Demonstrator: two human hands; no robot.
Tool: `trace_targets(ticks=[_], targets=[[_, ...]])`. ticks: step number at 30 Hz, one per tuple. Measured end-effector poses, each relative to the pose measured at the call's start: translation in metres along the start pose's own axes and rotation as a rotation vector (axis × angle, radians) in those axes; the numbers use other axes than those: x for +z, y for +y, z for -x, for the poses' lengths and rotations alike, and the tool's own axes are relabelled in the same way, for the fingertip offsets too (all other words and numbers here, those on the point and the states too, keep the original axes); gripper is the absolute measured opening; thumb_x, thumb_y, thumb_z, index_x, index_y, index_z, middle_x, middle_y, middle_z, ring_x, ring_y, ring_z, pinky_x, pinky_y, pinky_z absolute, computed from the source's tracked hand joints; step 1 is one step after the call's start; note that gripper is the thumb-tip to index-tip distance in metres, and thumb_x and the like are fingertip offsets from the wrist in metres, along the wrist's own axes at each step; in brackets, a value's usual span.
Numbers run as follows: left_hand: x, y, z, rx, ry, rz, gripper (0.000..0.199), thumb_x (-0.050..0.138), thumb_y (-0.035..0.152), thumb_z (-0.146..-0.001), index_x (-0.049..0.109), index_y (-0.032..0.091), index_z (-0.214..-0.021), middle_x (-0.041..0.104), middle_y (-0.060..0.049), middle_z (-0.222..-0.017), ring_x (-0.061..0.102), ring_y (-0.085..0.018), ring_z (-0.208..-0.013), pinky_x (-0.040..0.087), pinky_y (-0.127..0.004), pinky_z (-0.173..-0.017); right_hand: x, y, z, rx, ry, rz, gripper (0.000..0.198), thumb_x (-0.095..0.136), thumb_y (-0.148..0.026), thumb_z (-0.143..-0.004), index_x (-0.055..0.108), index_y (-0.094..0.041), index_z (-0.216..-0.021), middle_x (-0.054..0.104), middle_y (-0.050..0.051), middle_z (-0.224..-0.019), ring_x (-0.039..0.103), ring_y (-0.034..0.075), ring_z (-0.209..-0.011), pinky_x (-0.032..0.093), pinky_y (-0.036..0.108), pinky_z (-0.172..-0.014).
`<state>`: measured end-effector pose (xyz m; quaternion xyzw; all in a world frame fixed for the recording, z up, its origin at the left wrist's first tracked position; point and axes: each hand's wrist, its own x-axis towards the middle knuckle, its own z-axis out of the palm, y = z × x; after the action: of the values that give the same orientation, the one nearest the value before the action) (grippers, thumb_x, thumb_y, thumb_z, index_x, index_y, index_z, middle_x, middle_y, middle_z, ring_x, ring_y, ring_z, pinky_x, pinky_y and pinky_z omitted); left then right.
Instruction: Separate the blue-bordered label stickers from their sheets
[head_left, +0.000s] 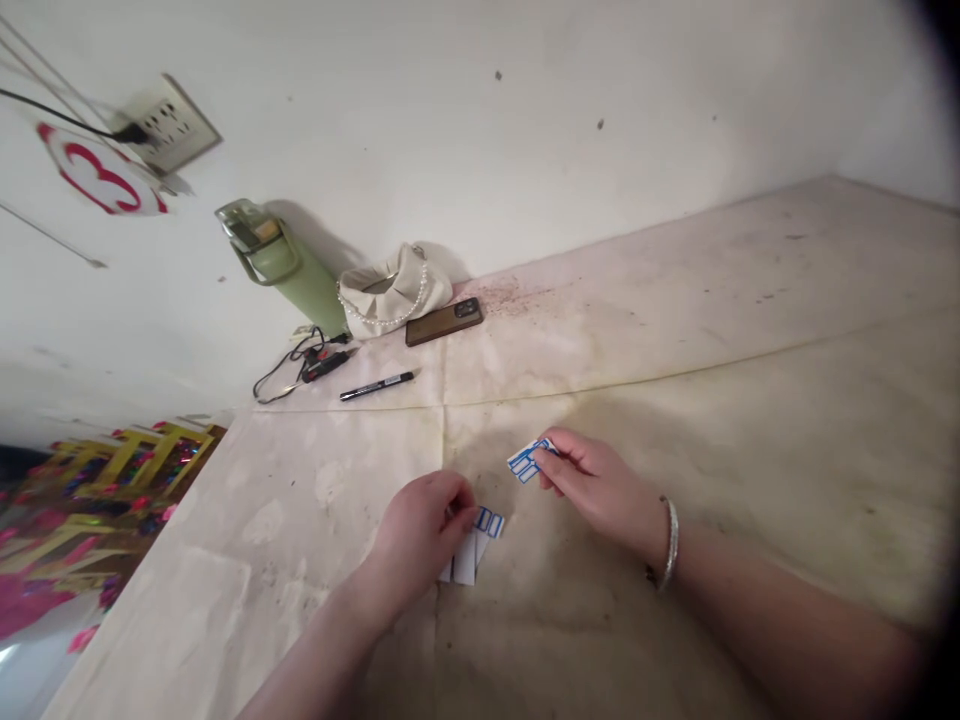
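Observation:
In my right hand (581, 468), thumb and fingers pinch a small bundle of blue-and-white label sheets (523, 462), held above the table. My left hand (429, 515) is to its left and lower, its fingers closed at a blue-bordered label sheet (491, 522). Under that hand lie plain white paper pieces (465, 562), partly covered by the fingers. A silver bracelet (670, 540) circles my right wrist. The two hands are apart.
A black marker (376, 387) and a brown phone (444, 322) lie further back on the cloth-covered table (675, 420). Behind them are a white pouch with pearls (394, 290), a green bottle (289, 270) and a corded black tool (325, 365). A power socket (169, 125) is on the wall.

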<state>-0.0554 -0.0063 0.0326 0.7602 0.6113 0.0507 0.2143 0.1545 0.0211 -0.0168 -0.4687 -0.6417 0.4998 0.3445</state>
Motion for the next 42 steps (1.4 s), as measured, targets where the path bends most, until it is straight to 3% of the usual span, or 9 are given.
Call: trace_targets(ticks=[3,6,9,12,19,25,34,42], targets=[[-0.008,0.01,0.002,-0.101,0.077,0.139,0.008,0.052,0.022,-0.081,0.052,0.02,-0.074,0.053,0.004,-0.061,0.047,-0.012,-0.057,0.032,-0.024,-0.053,0.001,0.001,-0.001,0.018,0.0,-0.002,0.029,0.04,-0.039,-0.089,0.049,-0.021,-0.068,0.052,-0.002,-0.061,0.048,0.014,-0.057,0.036,0.027,-0.055],[-0.01,0.022,-0.003,-0.034,0.159,0.449,0.003,0.053,0.023,-0.083,0.052,0.021,-0.081,0.053,0.004,-0.066,0.049,-0.011,-0.061,0.036,-0.022,-0.056,0.002,0.0,-0.001,0.031,0.007,-0.01,0.03,0.039,-0.039,-0.09,0.049,-0.021,-0.067,0.049,-0.003,-0.059,0.046,0.013,-0.056,0.034,0.026,-0.054],[-0.001,0.03,-0.012,0.025,0.202,0.7,0.024,0.055,0.021,-0.082,0.05,0.023,-0.106,0.057,0.003,-0.076,0.054,-0.011,-0.067,0.042,-0.023,-0.062,0.001,-0.002,-0.002,0.047,0.02,-0.039,0.03,0.039,-0.038,-0.089,0.047,-0.021,-0.066,0.048,-0.003,-0.059,0.046,0.013,-0.056,0.034,0.026,-0.054],[0.016,0.031,-0.02,-0.006,0.204,0.788,0.021,0.057,0.021,-0.081,0.053,0.02,-0.101,0.058,0.002,-0.075,0.054,-0.011,-0.067,0.041,-0.022,-0.06,-0.001,-0.004,-0.002,0.045,0.02,-0.063,0.029,0.039,-0.037,-0.089,0.046,-0.021,-0.066,0.047,-0.003,-0.059,0.045,0.013,-0.057,0.033,0.026,-0.054],[0.04,0.025,-0.025,-0.12,0.211,0.72,0.004,0.06,0.02,-0.078,0.057,0.018,-0.079,0.058,0.002,-0.069,0.051,-0.011,-0.062,0.039,-0.021,-0.056,-0.002,-0.009,-0.001,0.11,-0.017,-0.166,0.026,0.044,-0.039,-0.085,0.05,-0.019,-0.068,0.043,-0.003,-0.061,0.04,0.013,-0.059,0.032,0.025,-0.054],[0.046,0.025,-0.025,-0.083,0.218,0.761,0.012,0.058,0.016,-0.079,0.055,0.02,-0.089,0.059,0.003,-0.074,0.054,-0.011,-0.066,0.043,-0.02,-0.059,-0.004,-0.008,-0.002,0.137,-0.004,-0.209,0.023,0.048,-0.038,-0.083,0.051,-0.019,-0.07,0.046,-0.003,-0.064,0.042,0.013,-0.062,0.033,0.025,-0.056],[0.048,0.023,-0.015,0.084,0.484,0.731,0.02,0.055,0.022,-0.085,0.049,0.024,-0.104,0.06,0.001,-0.082,0.06,-0.012,-0.074,0.049,-0.023,-0.066,-0.004,-0.006,-0.001,0.124,-0.023,-0.173,0.024,0.043,-0.033,-0.087,0.052,-0.019,-0.071,0.051,-0.002,-0.063,0.047,0.013,-0.061,0.035,0.026,-0.058],[0.043,0.028,-0.02,-0.004,0.469,0.485,0.011,0.058,0.021,-0.082,0.059,0.021,-0.093,0.064,0.001,-0.078,0.06,-0.013,-0.071,0.048,-0.024,-0.065,-0.002,-0.013,0.001,0.092,-0.063,-0.067,0.026,0.041,-0.032,-0.089,0.054,-0.019,-0.07,0.056,-0.001,-0.067,0.051,0.014,-0.066,0.036,0.026,-0.06]])
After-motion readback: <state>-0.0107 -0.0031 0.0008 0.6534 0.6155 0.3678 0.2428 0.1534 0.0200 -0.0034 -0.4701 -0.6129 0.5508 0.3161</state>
